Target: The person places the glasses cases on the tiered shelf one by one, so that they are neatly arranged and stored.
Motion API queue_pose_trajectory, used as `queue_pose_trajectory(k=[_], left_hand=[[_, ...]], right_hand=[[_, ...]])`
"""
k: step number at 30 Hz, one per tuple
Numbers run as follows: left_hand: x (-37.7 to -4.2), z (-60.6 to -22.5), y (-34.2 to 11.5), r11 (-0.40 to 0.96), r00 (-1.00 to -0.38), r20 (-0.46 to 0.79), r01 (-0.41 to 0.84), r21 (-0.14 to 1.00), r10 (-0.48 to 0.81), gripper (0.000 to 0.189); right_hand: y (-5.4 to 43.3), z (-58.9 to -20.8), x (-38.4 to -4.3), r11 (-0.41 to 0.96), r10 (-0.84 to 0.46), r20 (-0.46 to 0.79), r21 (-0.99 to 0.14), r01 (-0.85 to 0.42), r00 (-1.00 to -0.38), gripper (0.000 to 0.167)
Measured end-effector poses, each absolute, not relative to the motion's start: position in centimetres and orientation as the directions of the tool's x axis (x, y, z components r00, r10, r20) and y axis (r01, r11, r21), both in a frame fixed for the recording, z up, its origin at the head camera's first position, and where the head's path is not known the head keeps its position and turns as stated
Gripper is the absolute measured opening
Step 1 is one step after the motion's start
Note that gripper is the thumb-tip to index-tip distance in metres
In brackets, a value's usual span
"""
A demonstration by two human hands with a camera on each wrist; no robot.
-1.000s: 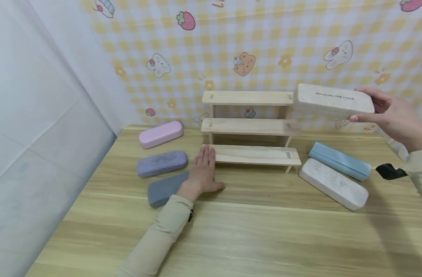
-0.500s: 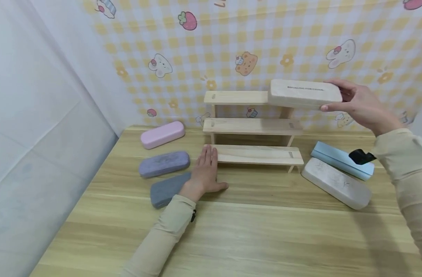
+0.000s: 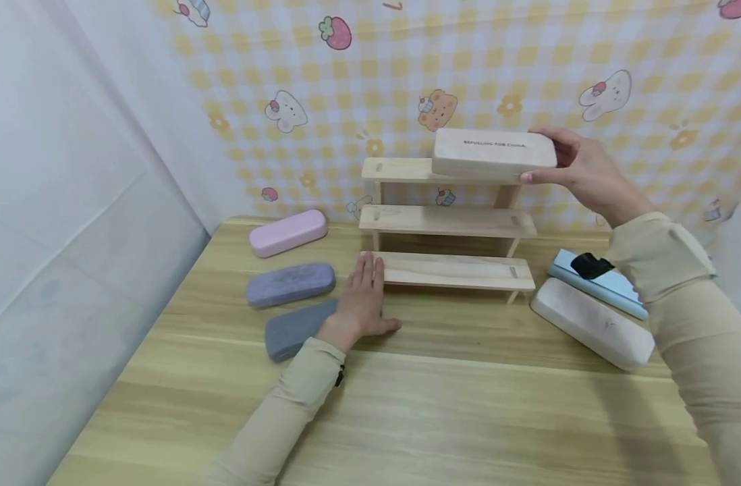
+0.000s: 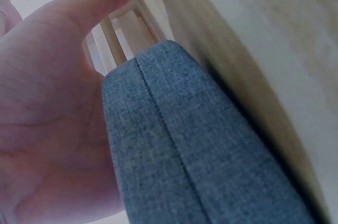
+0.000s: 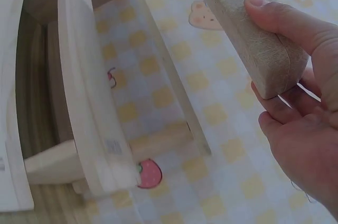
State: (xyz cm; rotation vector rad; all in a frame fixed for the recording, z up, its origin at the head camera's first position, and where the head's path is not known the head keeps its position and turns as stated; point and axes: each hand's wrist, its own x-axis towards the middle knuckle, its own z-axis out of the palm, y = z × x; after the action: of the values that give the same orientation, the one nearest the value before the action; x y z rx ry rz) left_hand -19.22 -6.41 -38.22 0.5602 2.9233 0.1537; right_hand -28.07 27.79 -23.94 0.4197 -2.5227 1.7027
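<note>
In the head view my right hand (image 3: 583, 169) grips the right end of a cream glasses case (image 3: 492, 152) with small lettering on its lid. The right wrist view shows the thumb on one side of the case (image 5: 253, 28) and fingers beneath it, with a gap between case and top board. In the head view the case overlaps the top tier of a wooden three-tier shelf (image 3: 449, 219). My left hand (image 3: 361, 304) lies with straight fingers on the left end of the lowest tier. Beside that wrist is a dark grey fabric glasses case (image 4: 163, 139), partly hidden in the head view.
Left of the shelf lie a pink glasses case (image 3: 288, 233) and a purple one (image 3: 291, 285). On the right are a white patterned case (image 3: 592, 324) and a light blue case (image 3: 601, 287), partly behind the right sleeve. A checked cloth (image 3: 498, 61) hangs behind the shelf.
My right hand has carried the cream glasses case leftward from the shelf's right side to over the top tier. The left hand has stayed on the lowest tier.
</note>
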Motion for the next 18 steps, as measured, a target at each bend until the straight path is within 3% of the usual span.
queue_pose_trajectory(k=[6,18], left_hand=[[-19.3,-38.1,-6.2,0.931,-0.921,-0.143,0.353,0.097,0.364,0.118],[-19.1,-38.0,-6.2,0.932,-0.922,-0.135,0.356,0.068,0.362,0.118]], right_hand=[[25.8,-23.8,-29.0,0.320,-0.214,0.209,-0.908,-0.271,-0.954,0.064],[22.1,-23.9,-31.4,0.407,-0.262,0.165,-0.874,-0.264,-0.951,0.072]])
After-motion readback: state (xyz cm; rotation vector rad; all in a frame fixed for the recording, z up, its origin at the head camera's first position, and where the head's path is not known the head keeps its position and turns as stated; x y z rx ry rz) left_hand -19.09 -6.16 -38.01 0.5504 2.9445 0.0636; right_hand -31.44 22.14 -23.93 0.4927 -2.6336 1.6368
